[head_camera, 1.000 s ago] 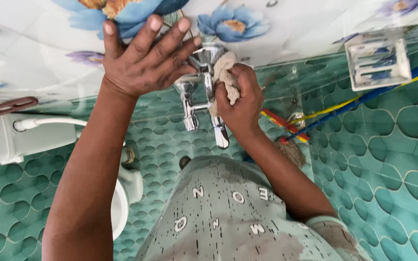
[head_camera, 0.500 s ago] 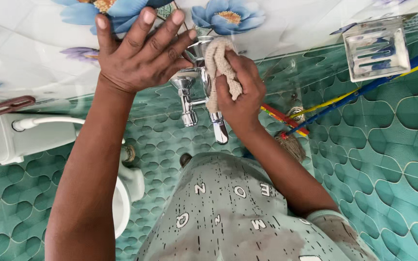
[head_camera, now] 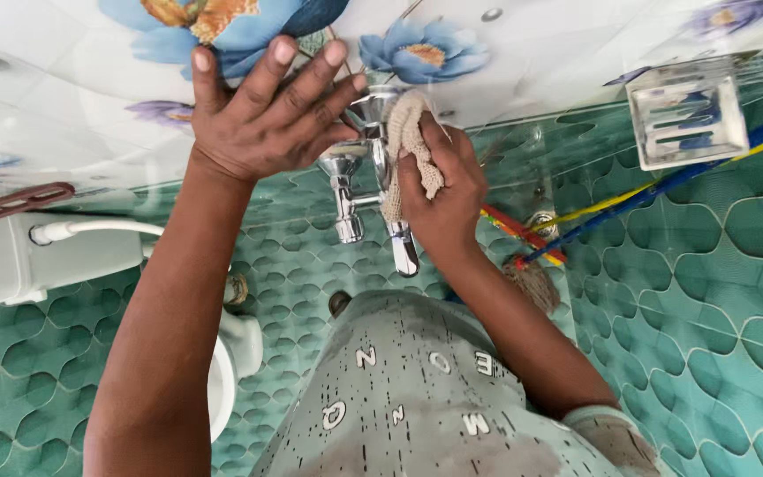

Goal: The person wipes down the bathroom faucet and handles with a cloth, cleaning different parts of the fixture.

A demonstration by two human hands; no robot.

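Right hand (head_camera: 441, 190) closed tight on rag (head_camera: 406, 141), pressed against tap (head_camera: 364, 168); left hand (head_camera: 262, 110) spread flat on flowered wall tile (head_camera: 72, 71), just beside tap, holding nothing

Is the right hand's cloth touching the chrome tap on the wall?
Touching. In the head view the right hand presses the beige cloth against the chrome tap, with no gap visible between them.

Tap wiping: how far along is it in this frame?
Done: the lower spouts look shiny. In hand: the right hand presses a beige cloth against the chrome tap, while the left hand lies spread flat on the flowered wall beside it. Left: the tap's upper part, hidden by the cloth, cannot be judged.
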